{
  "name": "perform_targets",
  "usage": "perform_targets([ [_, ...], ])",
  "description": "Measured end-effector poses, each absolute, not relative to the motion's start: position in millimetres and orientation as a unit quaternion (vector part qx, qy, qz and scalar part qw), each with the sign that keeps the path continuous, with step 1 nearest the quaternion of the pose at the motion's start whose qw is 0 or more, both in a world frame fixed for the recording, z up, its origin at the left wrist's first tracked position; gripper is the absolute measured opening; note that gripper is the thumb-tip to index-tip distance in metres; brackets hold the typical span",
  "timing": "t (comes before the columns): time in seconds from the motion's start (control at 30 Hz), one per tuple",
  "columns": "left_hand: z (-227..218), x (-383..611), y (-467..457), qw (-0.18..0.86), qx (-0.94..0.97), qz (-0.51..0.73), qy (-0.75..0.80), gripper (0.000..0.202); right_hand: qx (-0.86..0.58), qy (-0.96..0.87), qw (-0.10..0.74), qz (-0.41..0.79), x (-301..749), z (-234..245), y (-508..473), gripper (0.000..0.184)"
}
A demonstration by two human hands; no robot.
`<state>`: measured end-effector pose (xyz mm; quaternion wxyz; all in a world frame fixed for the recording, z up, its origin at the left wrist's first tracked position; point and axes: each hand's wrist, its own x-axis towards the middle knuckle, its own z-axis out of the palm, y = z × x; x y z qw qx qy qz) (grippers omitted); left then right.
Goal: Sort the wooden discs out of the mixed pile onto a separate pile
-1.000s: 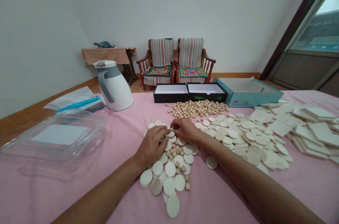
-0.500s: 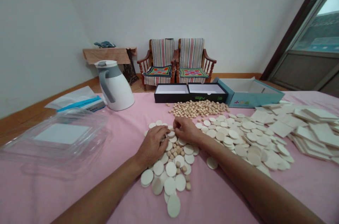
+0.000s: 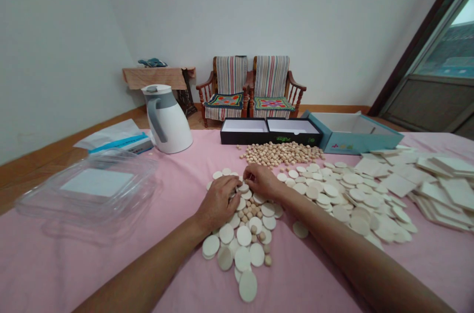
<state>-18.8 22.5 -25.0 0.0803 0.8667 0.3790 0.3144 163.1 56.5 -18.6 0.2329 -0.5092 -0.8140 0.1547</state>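
My left hand bends over an arrangement of round pale wooden discs on the pink cloth. Its thumb and fingers curl in around the discs at the far end; what the fingertips hold is hidden. Just to its right, my right hand is closed in a pinch above the same spot, and I cannot make out what is in it. Small wooden beads cluster in the middle of the discs. A few more beads lie down the right side of the arrangement. One disc sticks out at the near end.
Behind the hands lies a heap of beads, with a black two-part box and a blue box beyond. Loose discs and square wooden boards spread rightward. Leftward are a clear plastic container and a white jug.
The whole view has shifted slightly, so everything sits a little further right. Both hands stay over the far end of the discs, with the left fingertips slightly nearer the right hand.
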Motion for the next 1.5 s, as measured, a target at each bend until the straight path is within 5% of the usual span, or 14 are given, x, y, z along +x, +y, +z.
perform_targets([
  [0.53, -26.5, -19.6, 22.0, 0.084, 0.867, 0.309, 0.381, 0.021, -0.619, -0.769, 0.158, -0.028, 175.6, 15.3, 90.2, 0.029],
  [0.93, -26.8, -18.7, 23.4, 0.077, 0.865, 0.317, 0.380, 0.022, -0.682, -0.730, 0.032, 0.022, 247.0, 22.1, 77.5, 0.025],
  [1.5, -27.9, -19.0, 23.2, 0.082, 0.864, 0.319, 0.382, 0.021, -0.673, -0.737, 0.042, 0.036, 264.6, 7.7, 81.1, 0.022],
])
